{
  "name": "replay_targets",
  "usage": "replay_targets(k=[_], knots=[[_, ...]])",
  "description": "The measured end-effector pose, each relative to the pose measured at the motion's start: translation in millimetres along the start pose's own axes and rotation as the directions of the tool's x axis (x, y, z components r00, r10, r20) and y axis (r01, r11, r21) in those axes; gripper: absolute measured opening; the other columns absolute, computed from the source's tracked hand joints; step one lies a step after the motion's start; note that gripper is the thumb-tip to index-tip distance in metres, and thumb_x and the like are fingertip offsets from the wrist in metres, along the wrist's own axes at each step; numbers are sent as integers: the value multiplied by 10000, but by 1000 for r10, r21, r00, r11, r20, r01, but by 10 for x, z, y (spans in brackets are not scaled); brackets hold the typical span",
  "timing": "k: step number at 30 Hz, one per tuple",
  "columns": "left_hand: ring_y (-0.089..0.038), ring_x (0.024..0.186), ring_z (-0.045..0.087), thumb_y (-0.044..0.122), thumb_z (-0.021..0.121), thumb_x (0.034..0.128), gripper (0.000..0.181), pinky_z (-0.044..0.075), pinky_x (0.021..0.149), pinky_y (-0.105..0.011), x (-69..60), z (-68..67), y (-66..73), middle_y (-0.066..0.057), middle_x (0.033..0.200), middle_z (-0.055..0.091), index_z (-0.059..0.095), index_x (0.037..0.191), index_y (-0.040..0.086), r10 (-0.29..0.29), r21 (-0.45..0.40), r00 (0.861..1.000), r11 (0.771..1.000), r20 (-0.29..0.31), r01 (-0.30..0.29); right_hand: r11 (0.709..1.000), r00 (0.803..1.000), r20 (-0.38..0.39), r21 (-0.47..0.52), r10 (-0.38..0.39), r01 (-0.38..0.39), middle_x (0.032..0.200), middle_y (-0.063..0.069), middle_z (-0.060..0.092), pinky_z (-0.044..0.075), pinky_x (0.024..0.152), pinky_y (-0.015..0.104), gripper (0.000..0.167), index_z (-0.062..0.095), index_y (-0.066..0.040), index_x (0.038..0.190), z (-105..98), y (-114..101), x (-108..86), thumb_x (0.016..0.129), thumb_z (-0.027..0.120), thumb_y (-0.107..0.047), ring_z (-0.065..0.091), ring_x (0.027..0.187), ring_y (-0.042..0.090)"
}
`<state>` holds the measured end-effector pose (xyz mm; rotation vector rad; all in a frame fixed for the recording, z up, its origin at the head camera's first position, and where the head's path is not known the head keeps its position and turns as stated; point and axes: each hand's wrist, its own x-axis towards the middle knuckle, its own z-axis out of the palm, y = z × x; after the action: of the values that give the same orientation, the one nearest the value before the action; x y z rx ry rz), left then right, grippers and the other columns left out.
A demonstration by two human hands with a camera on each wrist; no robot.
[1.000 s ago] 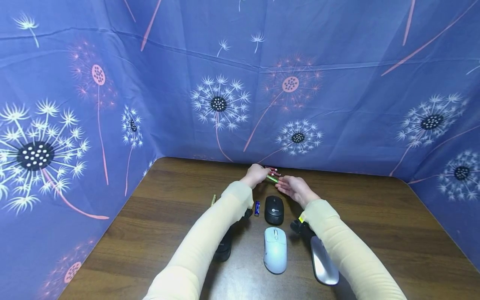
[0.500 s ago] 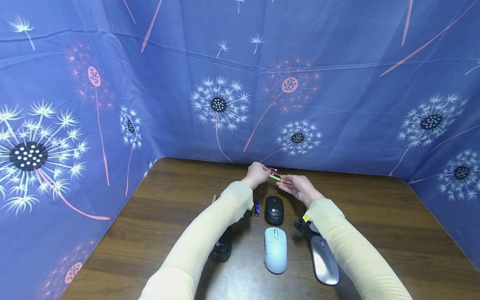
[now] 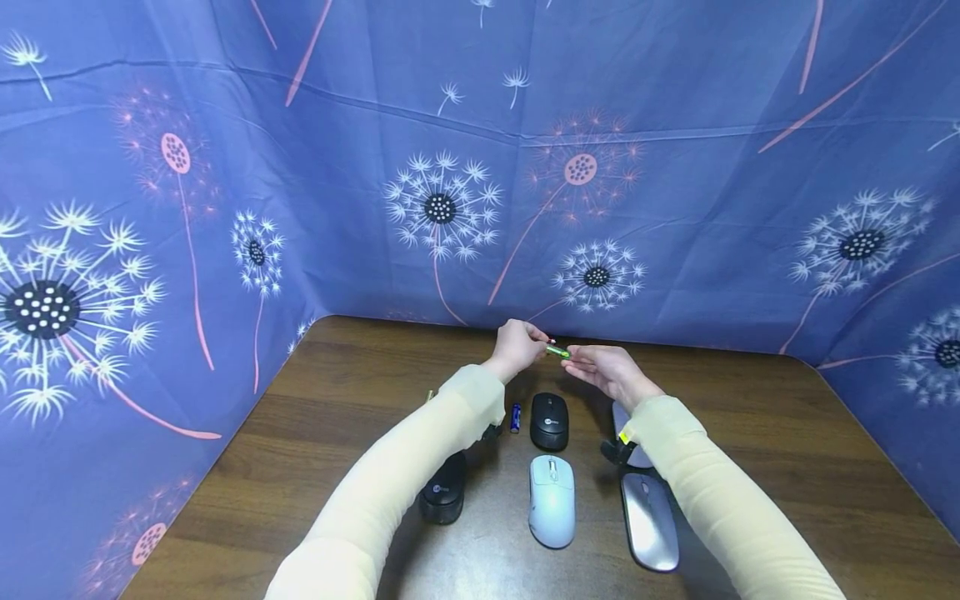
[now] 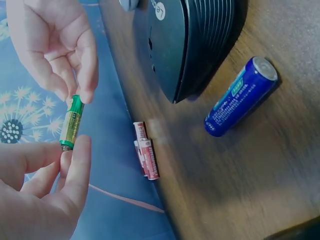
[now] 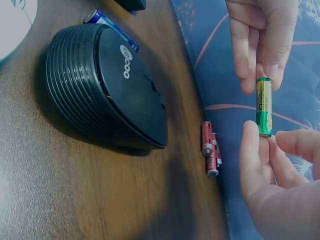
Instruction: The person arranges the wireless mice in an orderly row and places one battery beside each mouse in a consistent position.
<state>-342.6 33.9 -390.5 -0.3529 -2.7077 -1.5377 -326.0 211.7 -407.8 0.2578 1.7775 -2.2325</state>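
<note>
– What has moved? In the head view, the left hand (image 3: 517, 346), the right hand (image 3: 609, 368) and the small green-and-gold cylindrical battery (image 3: 558, 352) between them sit slightly farther right than a second ago.
– And nearer the person?
– A rounded black plastic mouse (image 3: 550, 421), with a blue cylindrical battery (image 3: 515, 418) just left of it, on the brown wood-grain table (image 3: 337, 375).
– The left wrist view: how's the grip?
– Each hand pinches one end of the green-and-gold one. Slim red cylindrical batteries (image 4: 148, 159) lie clustered nearby.
– And the right wrist view?
– Same pinch at both ends, seen against blue dandelion-printed cloth (image 5: 225, 92).
</note>
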Motion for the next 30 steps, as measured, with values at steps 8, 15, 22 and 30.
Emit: replay_targets(k=[8,15,22,30], knots=[[-165,667,700,60,690,845,67,496,513,-146,-58,-31,79,-69,743,724,740,826,19,54,-11,999,998,-3,-54,999,1000,1,-45,-4,4,783,51,690,560,754,251,161,591,25,1079,-32,-89,-93,933,538,-18,680,731,132],[-188,731,710,10,677,843,74,562,621,-225,-127,-72,157,-107,812,726,720,891,-27,73,-124,997,990,29,-69,999,999,32,-30,-16,16,815,64,699,553,784,263,145,662,-73,875,-50,-162,-180,930,546,-5,689,760,143],[-108,645,685,26,712,815,46,523,554,-163,-226,-101,214,-67,777,724,726,858,20,131,-53,991,990,18,-130,997,1000,29,-81,-7,9,846,35,691,558,770,261,116,675,-98,900,-57,-222,-275,920,578,-36,682,776,136],[-37,615,602,57,710,824,40,461,538,-136,-347,-115,271,-25,757,706,723,862,56,253,71,967,964,40,-255,995,997,74,-99,-25,33,875,32,686,536,838,268,95,650,-60,939,-83,-292,-344,917,572,-10,676,829,147]])
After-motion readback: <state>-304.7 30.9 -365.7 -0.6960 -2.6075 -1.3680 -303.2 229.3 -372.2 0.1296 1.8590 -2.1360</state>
